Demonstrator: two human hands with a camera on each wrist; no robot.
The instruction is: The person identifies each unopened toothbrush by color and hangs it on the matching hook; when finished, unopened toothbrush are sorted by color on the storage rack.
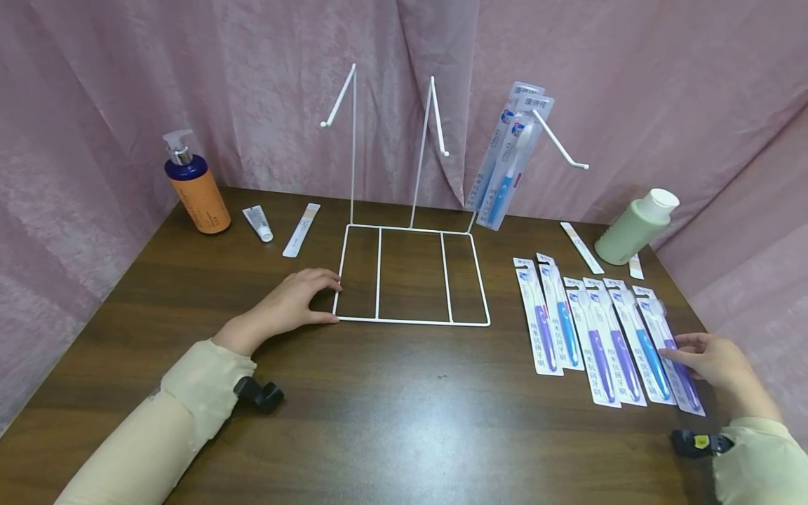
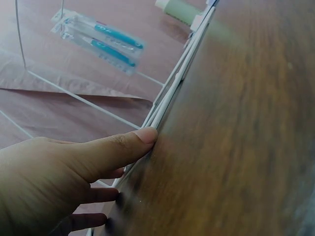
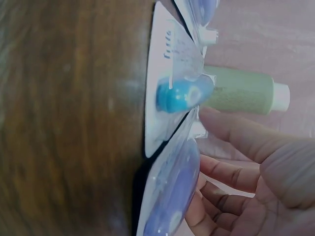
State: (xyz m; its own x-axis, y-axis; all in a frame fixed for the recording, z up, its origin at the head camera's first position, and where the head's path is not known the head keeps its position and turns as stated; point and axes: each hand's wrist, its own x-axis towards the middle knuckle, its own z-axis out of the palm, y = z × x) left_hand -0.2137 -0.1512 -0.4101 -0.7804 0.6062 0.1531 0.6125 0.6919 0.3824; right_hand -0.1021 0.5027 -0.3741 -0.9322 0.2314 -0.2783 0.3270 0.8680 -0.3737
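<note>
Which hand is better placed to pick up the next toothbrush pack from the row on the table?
The right hand. Its fingers already touch the outermost toothbrush pack in the row, while the left hand rests across the table on the corner of the white wire rack, seemingly steadying it.

Print on the toothbrush packs [image 1: 593, 337] is too small to read. At five o'clock, the right sleeve [image 1: 760, 459] is cut off. The worktop [image 3: 64, 123] blurs in both wrist views.
</note>
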